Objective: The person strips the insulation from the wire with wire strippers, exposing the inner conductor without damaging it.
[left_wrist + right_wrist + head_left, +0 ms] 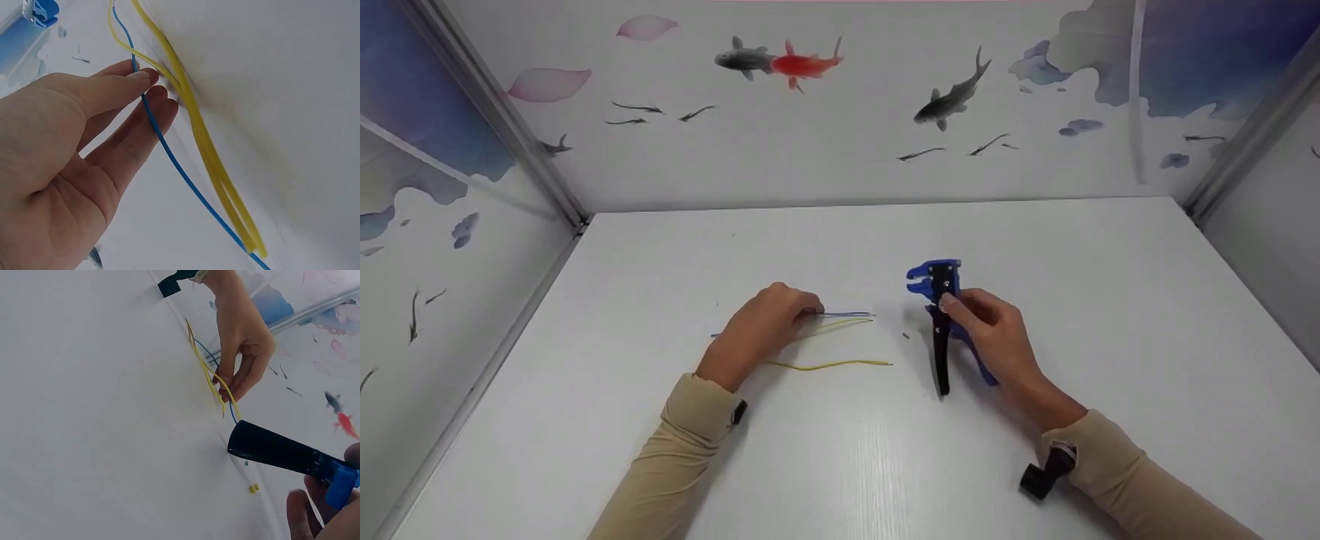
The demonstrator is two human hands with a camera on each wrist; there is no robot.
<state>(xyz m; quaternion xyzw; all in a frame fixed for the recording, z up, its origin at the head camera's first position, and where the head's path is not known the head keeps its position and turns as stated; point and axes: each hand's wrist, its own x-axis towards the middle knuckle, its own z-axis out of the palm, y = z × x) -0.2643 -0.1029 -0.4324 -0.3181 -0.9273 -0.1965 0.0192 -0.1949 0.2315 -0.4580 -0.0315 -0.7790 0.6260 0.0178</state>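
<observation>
My left hand point(769, 324) pinches a thin blue wire point(183, 173) between thumb and fingertips, low over the white table. Two yellow wires point(197, 126) lie right beside those fingers; in the head view one yellow wire point(829, 366) runs nearer to me, its end pointing right. My right hand point(1003, 339) holds a blue and black wire stripper point(942, 322) upright, its jaws at the top facing left and apart, with nothing seen between them. The right wrist view shows the stripper's black handle point(275, 447) pointing toward the wires.
Small yellow scraps point(253, 488) and a blue scrap point(246, 463) lie on the white table point(840, 465) between the hands. A wall point(840, 150) painted with fish rises at the table's back edge, and side panels flank it. A black wrist mount point(1046, 474) sticks out from the right sleeve.
</observation>
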